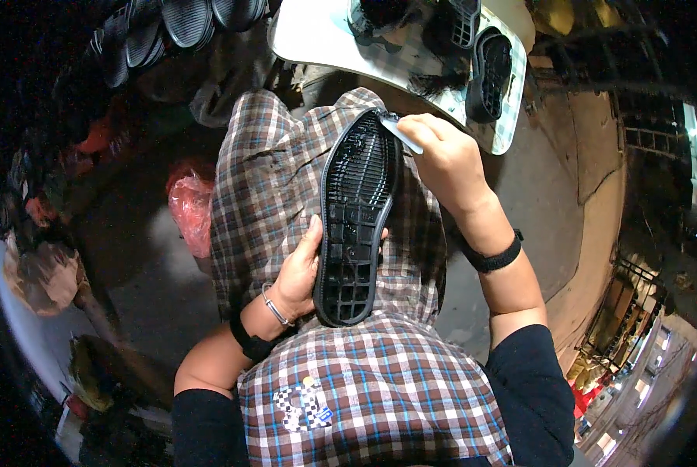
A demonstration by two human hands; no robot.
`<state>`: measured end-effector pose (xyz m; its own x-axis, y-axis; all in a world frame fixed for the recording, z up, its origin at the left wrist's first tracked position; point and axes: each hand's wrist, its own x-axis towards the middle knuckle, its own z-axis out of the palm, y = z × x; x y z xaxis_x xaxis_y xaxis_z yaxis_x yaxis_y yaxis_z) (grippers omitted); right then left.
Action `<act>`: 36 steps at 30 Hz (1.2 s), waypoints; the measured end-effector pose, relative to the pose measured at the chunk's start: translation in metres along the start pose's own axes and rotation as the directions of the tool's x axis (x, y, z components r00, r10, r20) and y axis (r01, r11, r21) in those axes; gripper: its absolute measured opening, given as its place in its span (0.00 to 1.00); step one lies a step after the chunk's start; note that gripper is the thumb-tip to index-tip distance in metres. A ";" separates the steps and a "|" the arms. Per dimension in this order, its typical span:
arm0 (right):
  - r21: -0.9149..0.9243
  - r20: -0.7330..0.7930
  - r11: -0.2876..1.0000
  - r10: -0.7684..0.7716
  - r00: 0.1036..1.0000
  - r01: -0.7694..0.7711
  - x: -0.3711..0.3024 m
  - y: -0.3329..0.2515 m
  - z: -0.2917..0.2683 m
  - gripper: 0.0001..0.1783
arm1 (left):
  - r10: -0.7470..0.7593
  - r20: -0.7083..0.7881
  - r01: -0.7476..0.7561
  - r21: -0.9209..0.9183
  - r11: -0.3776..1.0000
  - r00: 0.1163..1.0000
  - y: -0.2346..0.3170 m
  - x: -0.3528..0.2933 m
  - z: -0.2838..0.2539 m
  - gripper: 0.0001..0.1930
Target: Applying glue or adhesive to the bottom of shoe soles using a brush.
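A black rubber shoe sole (356, 202) lies over my lap with its toe end away from me, its ribbed and gridded inner face up and looking wet toward the toe. My left hand (298, 272) is wrapped round the sole from beneath, with the thumb on its left edge and fingertips showing at the right edge. In my right hand (445, 167) is a brush (408, 140) with a flat pale handle, pinched between thumb and fingers. The brush's dark tip touches the rim at the sole's toe.
Ahead to the right stands a small white table (309, 39) carrying another black sole (492, 74) and dark, smeared items. Several black soles (189, 22) hang or stand at the upper left. A red plastic bag (190, 206) is left of my plaid apron (379, 389).
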<state>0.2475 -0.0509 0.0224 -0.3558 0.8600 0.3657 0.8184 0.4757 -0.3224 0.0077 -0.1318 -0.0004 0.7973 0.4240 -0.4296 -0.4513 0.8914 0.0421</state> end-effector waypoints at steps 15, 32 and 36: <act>0.164 -0.203 0.947 0.306 0.930 -0.276 0.087 0.064 -0.005 0.07 | 0.388 0.169 -0.351 -0.213 0.912 0.906 0.034 0.015 -0.008 0.25; 0.815 0.212 0.341 0.576 0.789 -0.468 0.082 0.072 -0.027 0.17 | 0.242 0.329 -0.132 -0.322 0.938 0.913 0.062 0.014 0.013 0.30; 0.760 -0.021 0.610 0.369 0.929 -0.225 0.027 -0.004 -0.047 0.08 | 0.230 0.152 -0.154 -0.395 0.906 0.961 0.072 0.021 0.031 0.34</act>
<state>0.2557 -0.0386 0.0747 -0.0197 0.9708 0.2390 0.2361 0.2368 -0.9424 0.0042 -0.0535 0.0212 0.7238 0.6368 -0.2657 -0.6897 0.6789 -0.2518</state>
